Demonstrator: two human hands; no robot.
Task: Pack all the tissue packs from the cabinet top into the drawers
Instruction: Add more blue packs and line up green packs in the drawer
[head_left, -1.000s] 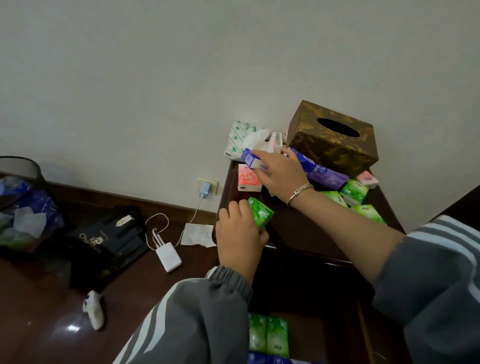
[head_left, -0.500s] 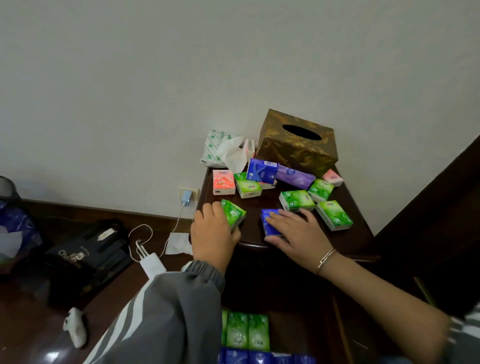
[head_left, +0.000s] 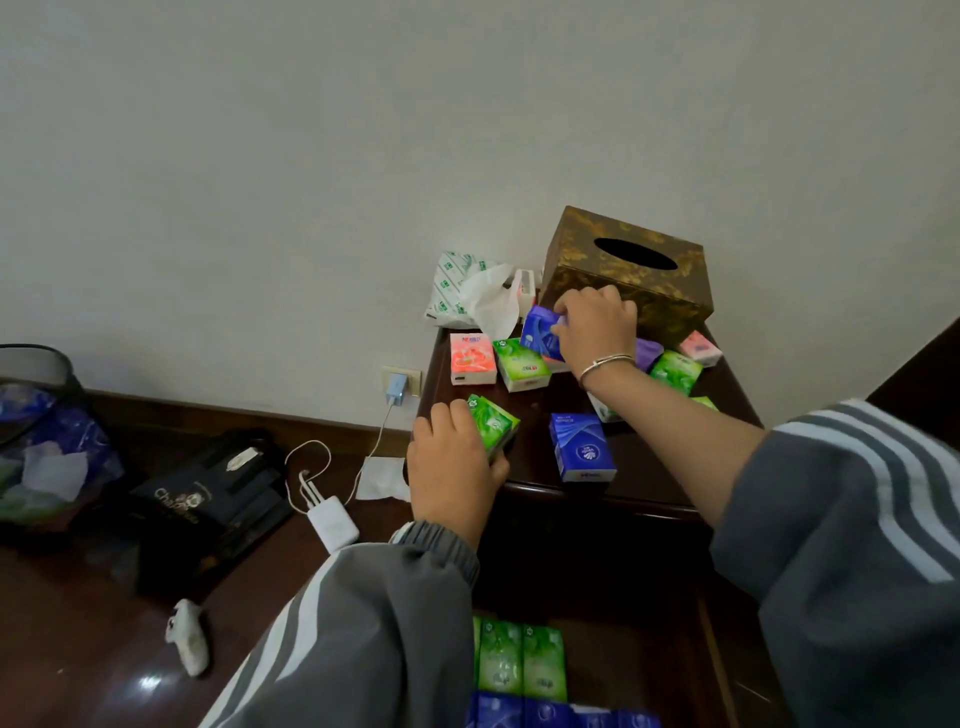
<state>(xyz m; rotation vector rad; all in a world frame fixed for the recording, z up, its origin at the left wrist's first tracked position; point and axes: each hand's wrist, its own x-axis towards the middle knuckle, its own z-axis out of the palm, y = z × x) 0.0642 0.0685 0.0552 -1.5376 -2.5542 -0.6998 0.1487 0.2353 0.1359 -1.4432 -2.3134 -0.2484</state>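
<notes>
Blue tissue pack (head_left: 583, 447) now loose on cabinet top (head_left: 535, 467); right hand (head_left: 597, 325) newly pinching another, left hand (head_left: 452, 467) still gripping green.

Bare wood lies open on the cabinet top (head_left: 535, 452) between the front green pack (head_left: 493, 423) and the blue pack (head_left: 582, 447). The gold tissue box (head_left: 628, 270) blocks the back. The drawer (head_left: 623, 660) seems free right of its packs.

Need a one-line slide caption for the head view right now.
Left hand holds a green tissue pack at the cabinet top edge; right hand grasps a blue pack beside the tissue box.
</notes>
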